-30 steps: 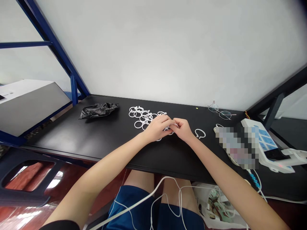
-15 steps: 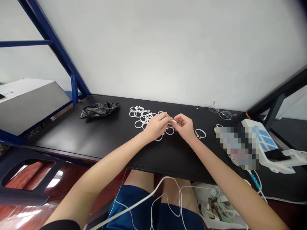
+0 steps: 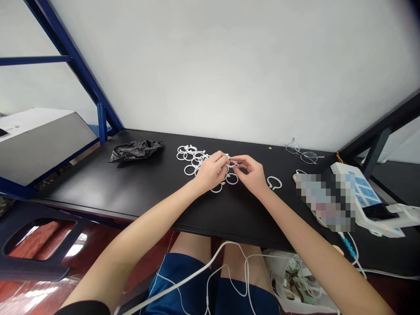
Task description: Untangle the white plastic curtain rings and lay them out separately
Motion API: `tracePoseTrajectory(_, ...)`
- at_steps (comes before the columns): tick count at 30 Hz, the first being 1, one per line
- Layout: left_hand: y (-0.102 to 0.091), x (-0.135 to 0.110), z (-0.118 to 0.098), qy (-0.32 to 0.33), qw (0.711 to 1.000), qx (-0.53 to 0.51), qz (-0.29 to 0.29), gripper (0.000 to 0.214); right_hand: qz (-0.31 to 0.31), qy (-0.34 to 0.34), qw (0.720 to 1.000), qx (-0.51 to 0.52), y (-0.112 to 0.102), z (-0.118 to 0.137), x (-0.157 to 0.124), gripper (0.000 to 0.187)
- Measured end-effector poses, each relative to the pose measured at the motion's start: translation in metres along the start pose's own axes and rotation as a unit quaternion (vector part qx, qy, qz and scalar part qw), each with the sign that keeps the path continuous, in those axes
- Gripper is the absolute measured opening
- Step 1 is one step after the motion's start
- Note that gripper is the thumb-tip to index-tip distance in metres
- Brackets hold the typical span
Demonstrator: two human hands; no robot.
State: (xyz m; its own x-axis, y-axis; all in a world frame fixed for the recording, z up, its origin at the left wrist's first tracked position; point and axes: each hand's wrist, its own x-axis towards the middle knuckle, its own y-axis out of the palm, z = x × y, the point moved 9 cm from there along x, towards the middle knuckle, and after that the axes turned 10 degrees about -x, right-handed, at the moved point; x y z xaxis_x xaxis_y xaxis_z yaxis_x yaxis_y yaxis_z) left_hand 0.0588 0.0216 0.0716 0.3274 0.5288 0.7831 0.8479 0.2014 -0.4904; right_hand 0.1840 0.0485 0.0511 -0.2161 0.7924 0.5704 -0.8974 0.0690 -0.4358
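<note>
A cluster of several white plastic rings (image 3: 192,158) lies on the black table (image 3: 131,188). Both my hands meet just right of that cluster. My left hand (image 3: 211,173) is closed, its fingertips pinching a white ring (image 3: 233,164) held a little above the table. My right hand (image 3: 252,173) pinches the same ring from the other side. Two more rings (image 3: 232,178) lie on the table under my hands. One single ring (image 3: 274,182) lies apart to the right of my right hand.
A crumpled black bag (image 3: 136,150) lies at the left back of the table. Eyeglasses (image 3: 303,154) rest near the wall at right. A white power strip (image 3: 367,197) and cables occupy the right edge. Blue frame beams (image 3: 82,70) rise at left.
Both hands have lifted slightly and moved toward the ring cluster, raising the pinched ring off the table; the rings beneath them have come into view.
</note>
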Motion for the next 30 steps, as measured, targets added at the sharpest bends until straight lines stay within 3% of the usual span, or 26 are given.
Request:
tracePoseTrajectory(9, 0.000, 0.001, -0.005, 0.016, 0.999, 0.042, 0.007, 0.019, -0.012, 0.017, 0.999, -0.029, -0.004, -0.001, 0.000, 0.013)
tracePoseTrajectory(22, -0.007, 0.001, 0.000, 0.010, 0.999, 0.043, -0.016, 0.022, 0.001, -0.051, 0.995, -0.080, -0.003, 0.011, 0.000, 0.015)
tracePoseTrajectory(30, -0.005, 0.001, 0.002, 0.009, 0.999, 0.039, -0.008, 0.023, -0.018, 0.016, 0.997, -0.068, -0.007, -0.007, 0.001, 0.014)
